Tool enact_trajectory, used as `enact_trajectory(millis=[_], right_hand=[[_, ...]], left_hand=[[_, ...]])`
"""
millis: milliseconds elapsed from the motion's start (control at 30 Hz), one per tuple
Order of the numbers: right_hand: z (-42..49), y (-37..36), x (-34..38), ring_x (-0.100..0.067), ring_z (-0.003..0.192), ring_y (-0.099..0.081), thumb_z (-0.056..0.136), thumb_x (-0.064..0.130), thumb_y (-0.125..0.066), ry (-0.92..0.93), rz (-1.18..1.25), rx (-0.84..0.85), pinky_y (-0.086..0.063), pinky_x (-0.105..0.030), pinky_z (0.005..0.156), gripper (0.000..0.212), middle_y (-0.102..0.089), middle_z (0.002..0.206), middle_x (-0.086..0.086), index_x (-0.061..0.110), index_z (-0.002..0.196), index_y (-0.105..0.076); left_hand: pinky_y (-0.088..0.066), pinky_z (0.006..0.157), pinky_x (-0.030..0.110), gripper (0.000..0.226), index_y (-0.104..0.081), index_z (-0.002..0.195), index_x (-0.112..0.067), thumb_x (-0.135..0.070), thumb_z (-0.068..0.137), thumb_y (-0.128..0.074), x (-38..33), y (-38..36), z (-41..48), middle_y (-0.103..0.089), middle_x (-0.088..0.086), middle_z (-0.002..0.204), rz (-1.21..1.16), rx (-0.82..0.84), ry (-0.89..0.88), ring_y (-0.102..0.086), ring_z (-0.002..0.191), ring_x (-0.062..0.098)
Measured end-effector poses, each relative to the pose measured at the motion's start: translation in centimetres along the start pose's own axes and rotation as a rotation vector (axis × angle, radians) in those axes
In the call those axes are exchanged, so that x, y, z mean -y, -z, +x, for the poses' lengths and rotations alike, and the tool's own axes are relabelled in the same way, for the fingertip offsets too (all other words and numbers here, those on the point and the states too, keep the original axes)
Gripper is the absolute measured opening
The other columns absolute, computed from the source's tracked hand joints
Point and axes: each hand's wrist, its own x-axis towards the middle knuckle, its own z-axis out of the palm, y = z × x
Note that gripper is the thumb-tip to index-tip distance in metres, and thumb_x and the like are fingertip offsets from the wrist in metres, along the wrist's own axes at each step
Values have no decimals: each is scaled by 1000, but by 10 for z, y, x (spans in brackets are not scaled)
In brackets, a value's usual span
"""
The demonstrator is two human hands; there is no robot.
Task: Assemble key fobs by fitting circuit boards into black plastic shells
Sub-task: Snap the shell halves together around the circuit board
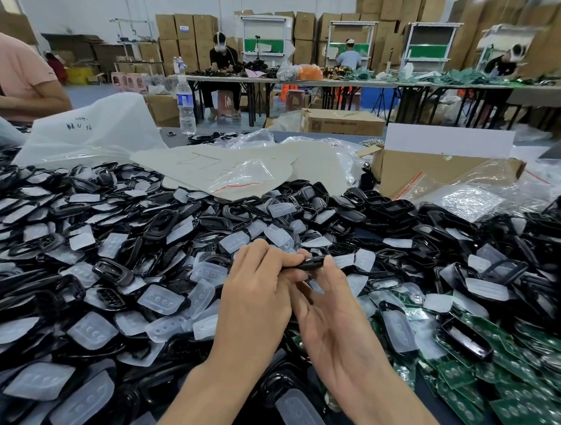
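Left hand (254,296) and right hand (331,320) meet above the counter (175,140), both pinching one black plastic shell (309,264) held edge-on between them. The left hand's curled fingers grip its left end, and the right hand's thumb and fingers grip its right end (whether a board sits inside cannot be told). Below them spreads a heap of black shells (113,269) and translucent button pads (160,298). Green circuit boards (459,374) lie to the right, and a cardboard box (439,176) stands farther back.

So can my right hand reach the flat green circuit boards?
Likely yes: green circuit boards lie uncovered beside the right hand, but it first must release the black plastic shell held with the left hand.
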Motion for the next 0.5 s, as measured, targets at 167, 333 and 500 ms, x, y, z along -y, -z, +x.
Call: enact_trajectory(millis=[167,333,500], right_hand=[[0,1,0,-21,98,-69,92,28,-61,19,6,16,-53,-33,101,53,-67,118,-24,-8,130,-58],[3,4,3,-23,102,-69,86,28,-68,53,-49,49,-56,-31,97,55,-66,125,-27,-7,128,-61],[1,8,8,-20,106,-72,87,37,-66,378,-733,41,-59,-31,91,22,-76,112,-3,29,106,-74]], left_hand=[[-47,76,18,31,-69,92,-14,14,78,-71,1,0,1,-57,-10,87,-34,-7,2,-53,87,9],[-53,78,27,30,-66,100,-35,-8,89,-65,-5,5,3,-57,-17,94,-168,56,97,-63,93,14],[-52,82,22,25,-66,94,-35,-11,93,-68,-6,13,8,-69,-14,94,-445,121,444,-67,94,8]])
